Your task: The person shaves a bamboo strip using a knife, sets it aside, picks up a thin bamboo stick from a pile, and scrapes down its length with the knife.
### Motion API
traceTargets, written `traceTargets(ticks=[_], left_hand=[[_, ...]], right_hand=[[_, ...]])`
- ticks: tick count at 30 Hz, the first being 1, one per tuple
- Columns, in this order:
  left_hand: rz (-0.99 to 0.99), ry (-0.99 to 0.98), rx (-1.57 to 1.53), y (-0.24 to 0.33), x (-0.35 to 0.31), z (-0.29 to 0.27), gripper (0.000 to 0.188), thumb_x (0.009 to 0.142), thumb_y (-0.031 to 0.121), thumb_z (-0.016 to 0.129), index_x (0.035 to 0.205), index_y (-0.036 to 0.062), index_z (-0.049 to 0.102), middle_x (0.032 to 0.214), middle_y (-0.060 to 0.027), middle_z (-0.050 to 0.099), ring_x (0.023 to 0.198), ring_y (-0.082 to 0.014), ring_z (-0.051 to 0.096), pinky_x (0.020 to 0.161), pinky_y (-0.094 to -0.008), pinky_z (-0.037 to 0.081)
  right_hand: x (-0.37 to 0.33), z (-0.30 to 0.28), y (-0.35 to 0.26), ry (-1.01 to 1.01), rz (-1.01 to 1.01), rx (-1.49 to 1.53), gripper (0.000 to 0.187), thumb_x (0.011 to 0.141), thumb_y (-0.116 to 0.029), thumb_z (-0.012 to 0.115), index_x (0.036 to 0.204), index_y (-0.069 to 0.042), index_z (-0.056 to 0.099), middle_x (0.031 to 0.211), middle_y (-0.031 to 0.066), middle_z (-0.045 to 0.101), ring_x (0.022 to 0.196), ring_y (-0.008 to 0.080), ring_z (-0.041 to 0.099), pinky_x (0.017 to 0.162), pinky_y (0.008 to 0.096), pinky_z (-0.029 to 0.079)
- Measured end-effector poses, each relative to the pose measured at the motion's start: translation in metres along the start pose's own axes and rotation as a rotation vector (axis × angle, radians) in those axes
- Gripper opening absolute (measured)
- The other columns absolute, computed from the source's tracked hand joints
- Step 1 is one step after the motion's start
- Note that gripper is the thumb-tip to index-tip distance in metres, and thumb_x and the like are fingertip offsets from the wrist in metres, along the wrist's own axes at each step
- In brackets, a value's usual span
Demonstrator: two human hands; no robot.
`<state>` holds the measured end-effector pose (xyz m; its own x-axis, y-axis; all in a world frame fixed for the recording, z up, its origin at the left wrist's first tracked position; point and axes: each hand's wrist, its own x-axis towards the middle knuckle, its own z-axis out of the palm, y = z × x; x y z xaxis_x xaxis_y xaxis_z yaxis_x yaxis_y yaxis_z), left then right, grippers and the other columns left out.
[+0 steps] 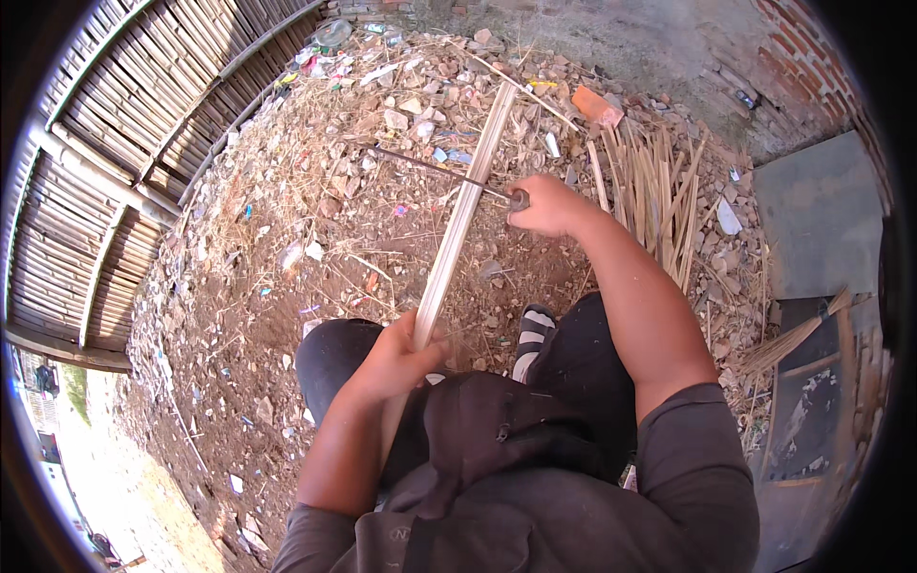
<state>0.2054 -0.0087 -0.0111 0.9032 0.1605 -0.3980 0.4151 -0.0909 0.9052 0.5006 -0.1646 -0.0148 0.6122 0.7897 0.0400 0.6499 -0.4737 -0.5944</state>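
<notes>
A long pale split strip of bamboo or wood (462, 202) slants up and away from my lap, its far end over the rubble. My left hand (396, 358) is closed round its lower part, above my dark trousers. In my right hand (551, 205) is the handle of a long, thin, dark-bladed knife (420, 163). The blade points left and crosses the strip toward its far end; whether it is cutting in or only resting there I cannot tell. The fingers of my right hand are wrapped round the handle.
Several loose split strips (654, 191) lie in a heap to the right. Rubble, straw and litter cover the ground, with an orange brick piece (596, 106) near the wall (650, 48). A bamboo fence (124, 115) stands left; a grey panel (817, 220) is at right.
</notes>
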Motion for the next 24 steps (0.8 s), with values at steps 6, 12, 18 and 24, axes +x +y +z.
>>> traceTargets(ticks=[6, 12, 18, 24], left_hand=[[-0.074, 0.046, 0.001, 0.000, -0.005, -0.003, 0.030, 0.086, 0.017, 0.070, 0.106, 0.0035, 0.052, 0.077, -0.0008, 0.057, 0.055, -0.0079, 0.054, 0.046, -0.0241, 0.046], [-0.066, -0.025, -0.006, 0.002, 0.000, -0.005, 0.029, 0.085, 0.014, 0.071, 0.103, 0.0055, 0.050, 0.074, 0.0000, 0.055, 0.053, -0.0074, 0.053, 0.044, -0.0240, 0.044], [-0.031, -0.024, -0.037, -0.001, -0.004, 0.002, 0.030, 0.085, 0.014, 0.071, 0.104, 0.0049, 0.049, 0.074, -0.0004, 0.054, 0.050, -0.0077, 0.051, 0.043, -0.0240, 0.044], [-0.044, -0.049, -0.060, -0.003, 0.003, -0.001, 0.028, 0.086, 0.013, 0.070, 0.102, 0.0053, 0.049, 0.072, 0.0004, 0.053, 0.050, -0.0077, 0.050, 0.043, -0.0234, 0.044]], right_hand=[[-0.016, -0.005, -0.044, -0.196, -0.122, -0.256, 0.031, 0.072, -0.024, 0.069, 0.096, -0.004, 0.069, 0.079, 0.0201, 0.067, 0.079, 0.0366, 0.068, 0.071, 0.0456, 0.053], [-0.009, -0.002, -0.035, -0.138, -0.017, -0.172, 0.032, 0.072, -0.026, 0.070, 0.099, -0.009, 0.071, 0.081, 0.0168, 0.068, 0.084, 0.0352, 0.068, 0.076, 0.0469, 0.054], [-0.005, 0.002, -0.018, -0.095, -0.020, -0.176, 0.034, 0.075, -0.024, 0.070, 0.107, -0.010, 0.071, 0.081, 0.0169, 0.069, 0.079, 0.0358, 0.068, 0.075, 0.0450, 0.055], [-0.003, -0.002, -0.005, 0.044, 0.117, -0.043, 0.031, 0.076, -0.023, 0.070, 0.103, -0.008, 0.071, 0.083, 0.0194, 0.070, 0.078, 0.0345, 0.069, 0.074, 0.0437, 0.054]])
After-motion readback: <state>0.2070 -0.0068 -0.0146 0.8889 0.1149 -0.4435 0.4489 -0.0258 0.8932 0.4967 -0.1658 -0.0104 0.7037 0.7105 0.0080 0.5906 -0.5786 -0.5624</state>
